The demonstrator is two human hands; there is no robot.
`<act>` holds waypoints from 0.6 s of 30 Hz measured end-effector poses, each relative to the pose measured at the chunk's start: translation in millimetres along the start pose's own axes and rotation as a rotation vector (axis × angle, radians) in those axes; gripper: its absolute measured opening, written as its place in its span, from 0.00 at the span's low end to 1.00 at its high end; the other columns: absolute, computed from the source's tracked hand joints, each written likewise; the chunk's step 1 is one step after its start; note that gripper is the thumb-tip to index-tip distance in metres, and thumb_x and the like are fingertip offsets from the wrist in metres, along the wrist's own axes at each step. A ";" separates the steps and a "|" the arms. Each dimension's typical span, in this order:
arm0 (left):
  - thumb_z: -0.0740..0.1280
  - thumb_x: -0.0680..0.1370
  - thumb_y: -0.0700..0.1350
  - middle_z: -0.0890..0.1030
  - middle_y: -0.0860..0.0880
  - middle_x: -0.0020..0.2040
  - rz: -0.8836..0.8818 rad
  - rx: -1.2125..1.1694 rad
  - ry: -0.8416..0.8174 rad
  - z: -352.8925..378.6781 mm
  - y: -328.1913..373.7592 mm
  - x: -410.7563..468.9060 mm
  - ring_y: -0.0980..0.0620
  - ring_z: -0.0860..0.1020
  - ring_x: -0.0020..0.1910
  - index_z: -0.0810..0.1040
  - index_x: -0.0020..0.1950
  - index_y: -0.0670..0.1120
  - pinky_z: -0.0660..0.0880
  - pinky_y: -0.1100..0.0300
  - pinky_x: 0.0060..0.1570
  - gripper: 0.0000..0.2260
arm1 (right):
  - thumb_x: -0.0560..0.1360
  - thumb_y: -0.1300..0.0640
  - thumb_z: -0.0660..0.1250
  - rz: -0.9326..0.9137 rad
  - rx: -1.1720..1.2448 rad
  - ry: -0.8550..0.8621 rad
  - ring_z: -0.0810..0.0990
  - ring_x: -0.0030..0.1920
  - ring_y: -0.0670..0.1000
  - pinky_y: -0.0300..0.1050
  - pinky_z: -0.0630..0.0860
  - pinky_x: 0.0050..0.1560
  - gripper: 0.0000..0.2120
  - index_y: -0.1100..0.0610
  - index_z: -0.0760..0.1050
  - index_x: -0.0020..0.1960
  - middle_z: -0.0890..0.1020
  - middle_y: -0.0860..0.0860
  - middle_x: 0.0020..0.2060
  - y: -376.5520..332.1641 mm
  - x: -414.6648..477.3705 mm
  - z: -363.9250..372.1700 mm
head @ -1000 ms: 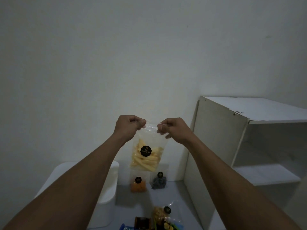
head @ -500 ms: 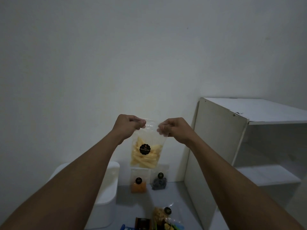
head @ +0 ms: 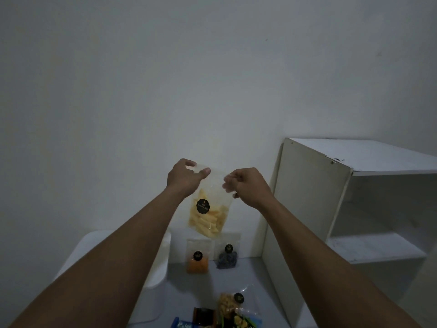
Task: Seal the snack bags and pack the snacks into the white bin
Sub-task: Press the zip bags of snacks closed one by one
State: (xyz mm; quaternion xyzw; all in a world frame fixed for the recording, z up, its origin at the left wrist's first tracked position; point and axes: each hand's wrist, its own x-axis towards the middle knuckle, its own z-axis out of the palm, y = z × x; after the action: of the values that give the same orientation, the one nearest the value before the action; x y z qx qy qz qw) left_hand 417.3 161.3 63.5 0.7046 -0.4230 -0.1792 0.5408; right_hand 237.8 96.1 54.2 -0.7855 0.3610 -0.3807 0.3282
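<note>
Aloft, left hand, right hand pinching bag

Clear glossy plastic snack bag; smooth matt white bin.

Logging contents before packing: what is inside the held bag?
Pale yellow sticks fill the bag low down; its upper part looks empty. A black label covers some sticks; the left hand and right hand hide the top corners.
</note>
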 end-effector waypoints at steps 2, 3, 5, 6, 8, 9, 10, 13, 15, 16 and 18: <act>0.72 0.72 0.61 0.78 0.49 0.52 -0.072 0.035 0.089 6.0 4.3 -5.9 0.49 0.77 0.51 0.74 0.58 0.44 0.76 0.55 0.50 0.25 | 0.79 0.54 0.66 -0.030 -0.073 0.056 0.85 0.39 0.45 0.47 0.83 0.44 0.08 0.55 0.82 0.46 0.86 0.47 0.38 0.3 -3.5 6.2; 0.72 0.72 0.61 0.80 0.48 0.51 -0.123 -0.039 0.058 8.4 5.1 -6.7 0.48 0.79 0.49 0.76 0.56 0.42 0.79 0.54 0.48 0.25 | 0.80 0.54 0.65 -0.049 -0.112 0.074 0.85 0.38 0.44 0.47 0.83 0.44 0.09 0.54 0.82 0.46 0.86 0.46 0.38 -0.2 -5.6 8.8; 0.73 0.74 0.56 0.84 0.44 0.47 -0.226 -0.243 -0.084 12.6 7.4 -10.8 0.49 0.83 0.44 0.80 0.52 0.38 0.82 0.56 0.42 0.21 | 0.80 0.53 0.64 -0.089 -0.197 0.094 0.84 0.38 0.43 0.46 0.82 0.44 0.10 0.54 0.83 0.46 0.86 0.46 0.38 -0.9 -9.6 13.8; 0.73 0.75 0.51 0.84 0.44 0.45 -0.248 -0.317 -0.132 13.5 8.1 -13.1 0.50 0.83 0.41 0.80 0.52 0.37 0.82 0.57 0.41 0.18 | 0.80 0.53 0.64 -0.115 -0.245 0.099 0.83 0.37 0.43 0.46 0.82 0.43 0.10 0.54 0.83 0.46 0.85 0.46 0.37 -0.7 -11.7 15.8; 0.71 0.77 0.41 0.84 0.42 0.43 -0.280 -0.426 -0.164 14.6 6.8 -14.7 0.50 0.83 0.38 0.80 0.52 0.34 0.83 0.58 0.42 0.11 | 0.80 0.52 0.64 -0.141 -0.294 0.086 0.83 0.37 0.44 0.47 0.82 0.44 0.10 0.54 0.83 0.47 0.85 0.47 0.38 -0.6 -16.6 18.7; 0.70 0.77 0.38 0.84 0.41 0.42 -0.293 -0.461 -0.167 15.1 4.8 -14.0 0.50 0.84 0.39 0.79 0.52 0.33 0.83 0.58 0.43 0.09 | 0.80 0.51 0.66 -0.131 -0.275 0.065 0.83 0.38 0.44 0.47 0.82 0.44 0.10 0.54 0.83 0.48 0.86 0.47 0.38 0.3 -18.5 18.9; 0.70 0.76 0.36 0.84 0.40 0.43 -0.294 -0.466 -0.169 15.2 3.0 -13.9 0.50 0.84 0.39 0.79 0.52 0.33 0.83 0.57 0.44 0.08 | 0.78 0.48 0.67 -0.103 -0.234 0.038 0.83 0.39 0.44 0.46 0.83 0.45 0.10 0.54 0.83 0.50 0.86 0.47 0.40 1.7 -20.2 18.7; 0.69 0.76 0.34 0.84 0.40 0.41 -0.260 -0.398 -0.228 15.9 -0.9 -15.2 0.49 0.84 0.38 0.81 0.50 0.33 0.83 0.54 0.47 0.06 | 0.73 0.38 0.69 0.049 -0.064 -0.036 0.85 0.38 0.47 0.46 0.83 0.42 0.19 0.53 0.82 0.49 0.86 0.48 0.39 4.1 -22.8 18.3; 0.68 0.77 0.34 0.83 0.40 0.41 -0.233 -0.351 -0.301 18.3 -2.4 -19.3 0.49 0.82 0.38 0.81 0.50 0.34 0.83 0.55 0.45 0.05 | 0.76 0.44 0.69 0.126 0.047 -0.041 0.86 0.38 0.50 0.50 0.84 0.42 0.15 0.57 0.82 0.47 0.86 0.52 0.38 6.6 -20.6 18.6; 0.68 0.77 0.34 0.82 0.40 0.42 -0.229 -0.333 -0.323 19.3 -3.7 -20.4 0.49 0.81 0.37 0.81 0.50 0.34 0.83 0.56 0.43 0.05 | 0.77 0.50 0.68 0.161 0.089 -0.047 0.86 0.38 0.51 0.51 0.84 0.43 0.12 0.60 0.81 0.46 0.86 0.54 0.38 8.1 -19.1 18.4; 0.68 0.77 0.35 0.82 0.40 0.44 -0.236 -0.307 -0.339 20.7 -10.0 -19.2 0.49 0.81 0.37 0.81 0.51 0.34 0.83 0.57 0.41 0.05 | 0.79 0.59 0.65 0.216 0.112 -0.088 0.85 0.38 0.53 0.49 0.84 0.42 0.09 0.64 0.80 0.45 0.86 0.57 0.38 11.4 -18.2 17.0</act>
State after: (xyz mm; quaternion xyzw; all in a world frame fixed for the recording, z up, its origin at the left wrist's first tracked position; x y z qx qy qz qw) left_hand 395.5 164.4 43.2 0.6186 -0.3904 -0.4187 0.5381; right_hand 240.3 109.2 30.2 -0.7385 0.4071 -0.3276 0.4261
